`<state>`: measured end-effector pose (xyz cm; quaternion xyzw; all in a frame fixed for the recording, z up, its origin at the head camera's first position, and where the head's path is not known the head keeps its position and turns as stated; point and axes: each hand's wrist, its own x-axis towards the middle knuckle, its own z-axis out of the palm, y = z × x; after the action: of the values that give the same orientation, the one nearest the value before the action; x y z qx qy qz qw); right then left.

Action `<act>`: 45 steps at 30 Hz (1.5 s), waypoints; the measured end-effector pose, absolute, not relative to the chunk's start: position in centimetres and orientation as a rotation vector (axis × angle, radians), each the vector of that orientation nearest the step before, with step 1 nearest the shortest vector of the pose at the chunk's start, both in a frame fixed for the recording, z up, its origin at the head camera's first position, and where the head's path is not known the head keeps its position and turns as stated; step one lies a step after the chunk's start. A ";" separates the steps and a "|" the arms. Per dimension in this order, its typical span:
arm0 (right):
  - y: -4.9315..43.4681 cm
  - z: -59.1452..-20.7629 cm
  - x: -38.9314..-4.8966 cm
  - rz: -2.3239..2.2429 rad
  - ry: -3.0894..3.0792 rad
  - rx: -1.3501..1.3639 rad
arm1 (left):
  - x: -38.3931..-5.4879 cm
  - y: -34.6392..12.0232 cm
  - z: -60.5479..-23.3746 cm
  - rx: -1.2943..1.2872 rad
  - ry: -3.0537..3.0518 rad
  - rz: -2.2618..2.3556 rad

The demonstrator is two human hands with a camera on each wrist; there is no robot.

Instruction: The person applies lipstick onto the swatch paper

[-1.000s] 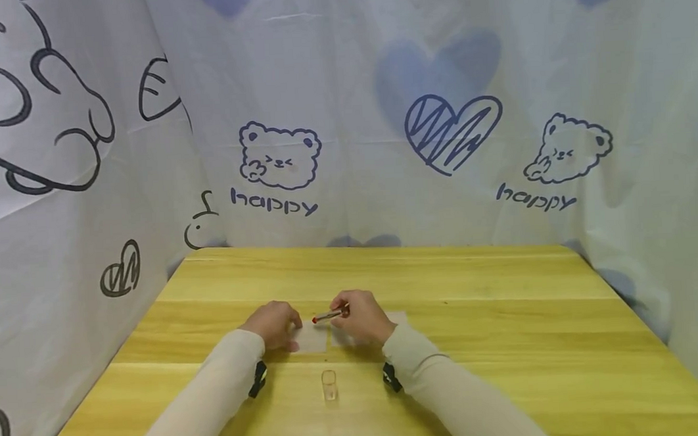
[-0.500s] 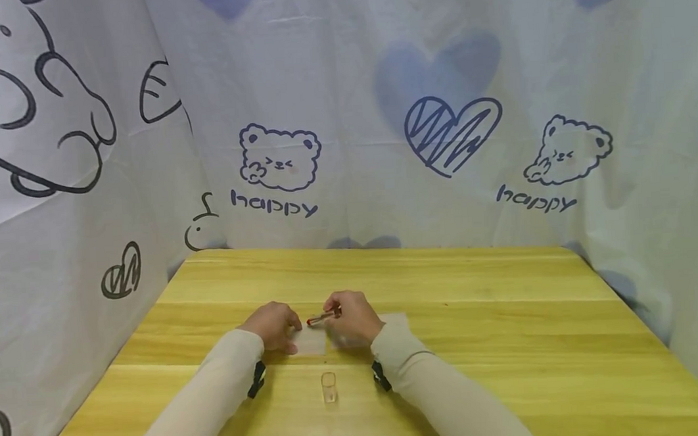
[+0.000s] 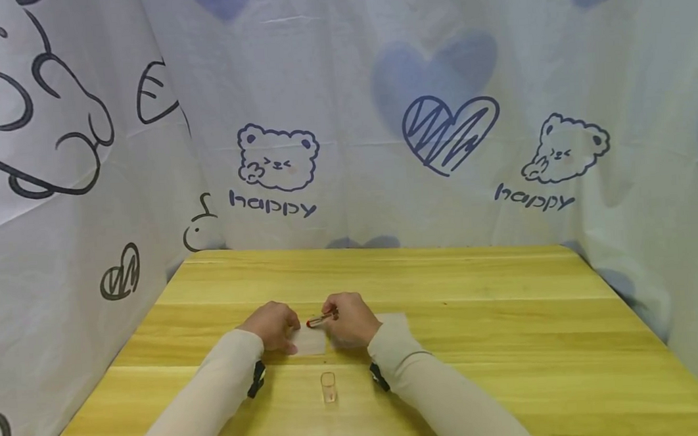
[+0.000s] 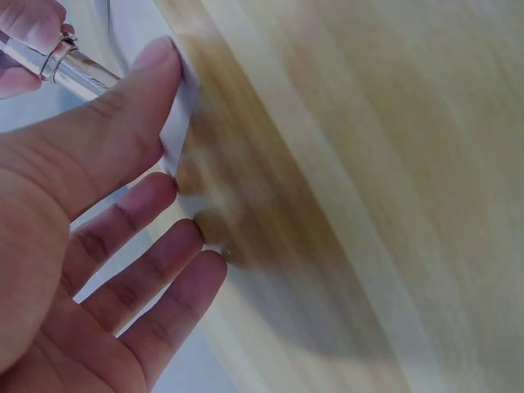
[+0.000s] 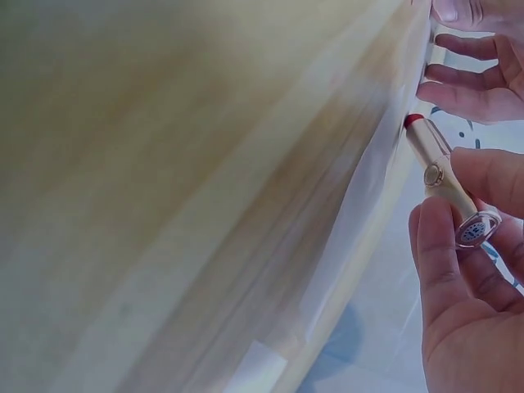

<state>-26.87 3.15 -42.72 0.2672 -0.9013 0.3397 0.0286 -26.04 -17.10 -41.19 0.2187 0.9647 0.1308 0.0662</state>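
Hanging behind and down both sides, a white fabric backdrop [image 3: 341, 67] printed with hearts, black line drawings and bear heads marked "happy" looks just as it did a second ago. It borders a pale yellow wooden tabletop [image 3: 509, 341], over which a person's arms reach in cream sleeves [image 3: 441, 391], with a black device [image 3: 256, 379] at each wrist. From where I stand, the right arm has shifted slightly leftward in that second, so the hands are closer, though still apart. The right hand [image 3: 354, 320] has thumb and fingers clamped around a slim, pale-gold metallic lipstick tube [image 5: 431, 154]. The left hand [image 3: 272, 327] has kept its place, fingers separated and loosely bent, thumb at the edge of a thin white square sheet [image 3: 311, 342]. A second thin white sheet [image 3: 394, 321] lies to its right, partly covered by the right hand and sleeve.

Nearer the person, between the forearms, a small clear boxy container [image 3: 329, 393] is unmoved; wood shows through its walls, and I can't tell whether it stands or lies. Out of the tube pokes a red lipstick tip [image 5: 415, 121], now farther left, by the first sheet's far edge; whether it touches, I can't make out.
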 end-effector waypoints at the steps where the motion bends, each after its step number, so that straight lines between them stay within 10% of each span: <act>1: 3.1 -42.7 -26.9 1.041 -2.783 0.826 | -26.1 -17.1 -41.2 0.664 2.908 0.395; 45: 3.6 -41.8 -26.2 0.976 -2.868 0.912 | -25.9 -16.9 -41.1 0.601 2.880 0.389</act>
<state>-26.19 3.60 -41.77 0.2884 -0.9064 0.3084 -0.0110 -25.91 -16.86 -41.06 0.2017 0.9668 0.1306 0.0867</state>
